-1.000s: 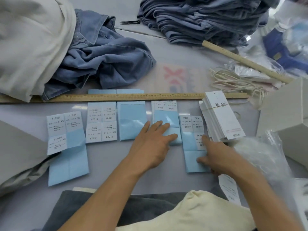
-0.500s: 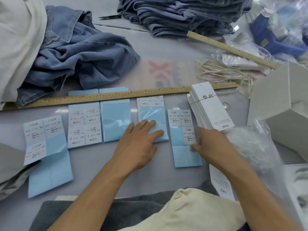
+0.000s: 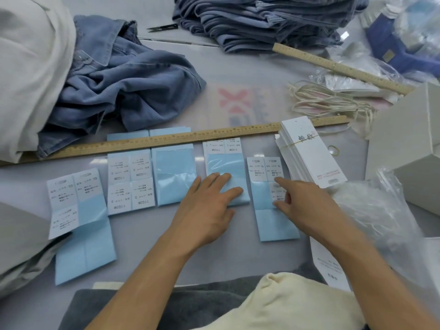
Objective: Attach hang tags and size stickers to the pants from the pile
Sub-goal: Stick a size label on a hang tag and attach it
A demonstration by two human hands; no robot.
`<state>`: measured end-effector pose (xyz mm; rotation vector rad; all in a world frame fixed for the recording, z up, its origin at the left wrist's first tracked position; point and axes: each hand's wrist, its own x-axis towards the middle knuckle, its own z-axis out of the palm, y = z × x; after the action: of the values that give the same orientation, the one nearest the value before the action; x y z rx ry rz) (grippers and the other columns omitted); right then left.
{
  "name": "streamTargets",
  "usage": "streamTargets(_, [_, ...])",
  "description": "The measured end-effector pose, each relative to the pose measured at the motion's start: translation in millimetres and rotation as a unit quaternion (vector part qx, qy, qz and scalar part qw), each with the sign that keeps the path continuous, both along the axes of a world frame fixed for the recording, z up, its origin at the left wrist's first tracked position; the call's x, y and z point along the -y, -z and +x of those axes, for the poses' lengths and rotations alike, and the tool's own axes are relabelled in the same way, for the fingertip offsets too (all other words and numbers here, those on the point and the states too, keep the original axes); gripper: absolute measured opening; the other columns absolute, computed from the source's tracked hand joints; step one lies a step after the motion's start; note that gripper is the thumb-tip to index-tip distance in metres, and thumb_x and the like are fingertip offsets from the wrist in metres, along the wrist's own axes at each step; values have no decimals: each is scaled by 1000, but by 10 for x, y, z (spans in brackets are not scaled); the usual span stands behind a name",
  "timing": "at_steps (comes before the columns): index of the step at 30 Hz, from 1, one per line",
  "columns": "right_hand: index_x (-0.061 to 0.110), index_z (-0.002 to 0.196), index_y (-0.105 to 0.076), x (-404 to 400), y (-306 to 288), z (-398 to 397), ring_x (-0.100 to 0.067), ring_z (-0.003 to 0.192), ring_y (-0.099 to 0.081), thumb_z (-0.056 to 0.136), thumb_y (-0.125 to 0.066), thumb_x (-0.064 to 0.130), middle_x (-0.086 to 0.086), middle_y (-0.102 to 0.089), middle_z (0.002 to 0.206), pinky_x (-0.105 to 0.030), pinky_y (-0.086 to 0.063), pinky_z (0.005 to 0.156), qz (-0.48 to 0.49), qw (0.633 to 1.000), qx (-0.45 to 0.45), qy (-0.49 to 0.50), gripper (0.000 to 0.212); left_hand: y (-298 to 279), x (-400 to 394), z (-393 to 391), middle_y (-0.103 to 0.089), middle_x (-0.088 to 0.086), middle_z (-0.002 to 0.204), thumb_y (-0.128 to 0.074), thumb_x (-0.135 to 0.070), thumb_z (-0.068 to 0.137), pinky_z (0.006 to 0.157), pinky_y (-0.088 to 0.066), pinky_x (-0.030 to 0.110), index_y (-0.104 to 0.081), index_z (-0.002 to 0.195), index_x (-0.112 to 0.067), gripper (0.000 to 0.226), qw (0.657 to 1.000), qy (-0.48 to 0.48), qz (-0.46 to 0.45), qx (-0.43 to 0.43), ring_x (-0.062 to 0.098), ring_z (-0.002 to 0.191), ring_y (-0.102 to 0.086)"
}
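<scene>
I have one view only, from the head camera, wide-angle, looking forward and steeply down at the table from close above. My forearms enter from the bottom edge; the ruler runs across the middle, the folded pile sits at the far top. Edges bend with lens distortion.

The small black print on the white size stickers is too blurred to read. The stacked blue denim pants run off the top edge. The right hand hides part of the rightmost pale blue sticker sheet.
</scene>
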<state>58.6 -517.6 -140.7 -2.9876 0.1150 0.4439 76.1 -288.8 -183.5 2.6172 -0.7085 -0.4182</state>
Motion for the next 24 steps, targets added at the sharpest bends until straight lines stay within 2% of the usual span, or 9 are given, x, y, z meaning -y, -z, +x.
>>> streamTargets(3, [34, 153, -37, -375, 72, 103, -23, 101, -60, 103, -51, 37, 1, -52, 120, -38, -51, 80, 87, 992, 63, -68, 53, 20, -2, 7, -13, 1, 170, -52, -25, 102, 128, -8, 42, -27, 158, -27, 61, 1000, -12, -21, 5, 20, 156, -6])
streamTargets(6, [36, 156, -29, -627, 231, 86, -23, 105, -54, 105, -43, 38, -1, -47, 116, -39, -50, 79, 75, 989, 12, -125, 53, 19, -33, 50, -19, 2, 168, -51, -14, 102, 127, -10, 31, -32, 155, -17, 57, 995, -46, -81, -22, 18, 155, -10])
streamTargets(9, [38, 158, -24, -569, 288, 77, -21, 102, -52, 105, -42, 41, 1, -46, 112, -36, -48, 75, 59, 992, 3, -111, 56, -13, -45, 67, -24, 0, 166, -54, -17, 101, 122, -14, 25, -36, 154, -18, 56, 992, -53, -104, -40, 16, 153, -16])
streamTargets(13, [40, 156, -26, -566, 307, 77, -19, 99, -54, 103, -45, 41, 3, -48, 110, -34, -46, 72, 60, 991, 12, -118, 56, -68, -54, 84, -32, 2, 161, -52, -18, 102, 126, -12, 33, -42, 151, -19, 50, 996, -47, -79, -12, 19, 151, -21])
streamTargets(16, [41, 156, -28, -536, 307, 89, -13, 93, -51, 102, -47, 42, 10, -41, 103, -32, -47, 71, 60, 992, 13, -112, 56, -146, -100, 87, -36, 1, 159, -51, -23, 103, 127, -7, 40, -49, 145, -22, 41, 993, -77, -83, 12, 18, 151, -23])
streamTargets(18, [39, 156, -31, -546, 299, 110, -8, 88, -45, 102, -48, 42, 13, -37, 101, -31, -43, 69, 61, 992, 10, -107, 57, -226, -165, 57, -47, -1, 151, -53, -25, 103, 123, -21, 38, -57, 137, -21, 35, 983, -115, -141, 17, 18, 143, -35])
streamTargets(20, [37, 155, -33, -572, 295, 112, -6, 86, -40, 101, -50, 42, 15, -35, 100, -30, -37, 67, 64, 992, 9, -104, 57, -335, -220, 17, -58, -1, 136, -56, -21, 102, 111, -36, 35, -64, 128, -18, 27, 971, -144, -188, 30, 20, 129, -48])
streamTargets(24, [35, 151, -36, -556, 283, 75, -8, 81, -41, 100, -52, 40, 15, -35, 96, -28, -35, 67, 68, 993, 11, -101, 54, -660, -310, -78, -69, 0, 117, -56, -12, 101, 98, -46, 40, -71, 114, -13, 20, 952, -163, -250, 66, 22, 112, -59])
